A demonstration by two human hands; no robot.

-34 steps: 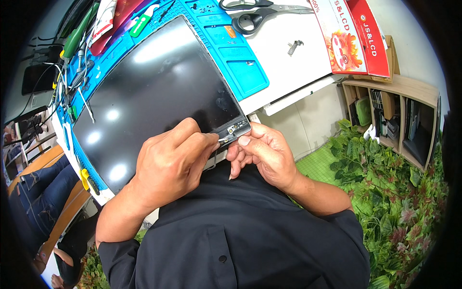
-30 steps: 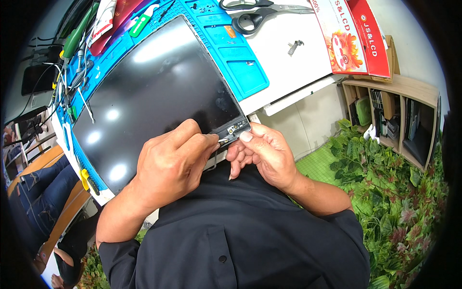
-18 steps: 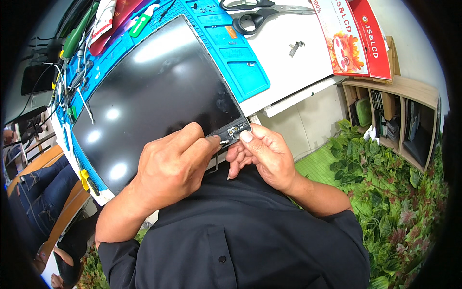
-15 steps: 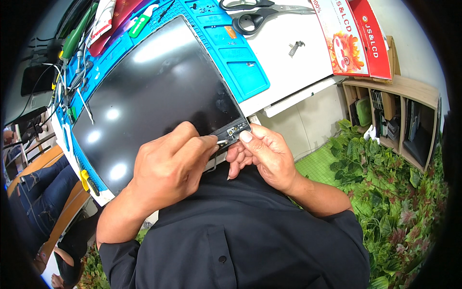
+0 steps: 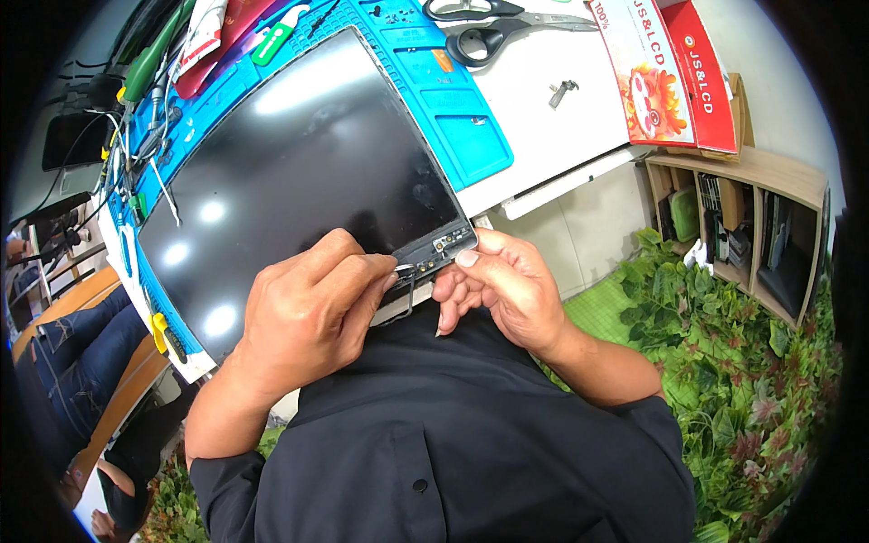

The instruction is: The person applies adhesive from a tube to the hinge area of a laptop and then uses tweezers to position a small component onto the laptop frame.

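A dark laptop screen (image 5: 317,154) lies in front of me, its glossy panel reflecting several lights. My right hand (image 5: 507,285) grips its near right corner, with the thumb on top and fingers curled underneath. Along the near edge runs a black strip with a metal hinge mount (image 5: 450,241) and small brass-coloured screw holes. My left hand (image 5: 312,294) is pinched over this strip, left of the mount. A short pale tip shows at its fingertips; the rest of what it holds is hidden. A thin dark bent piece (image 5: 411,294) hangs at the edge between the hands.
Under the screen is a blue repair mat (image 5: 471,149) on a white table (image 5: 534,136). Black-handled scissors (image 5: 493,36), a small metal part (image 5: 563,93) and a red-and-white box (image 5: 665,81) are beyond it. Cables and tools crowd the left; a wooden shelf (image 5: 769,172) stands right.
My left hand has slid slightly left along the strip, uncovering more screw holes and the thin bent piece. My right hand keeps its hold on the corner. The whole view has shifted slightly.
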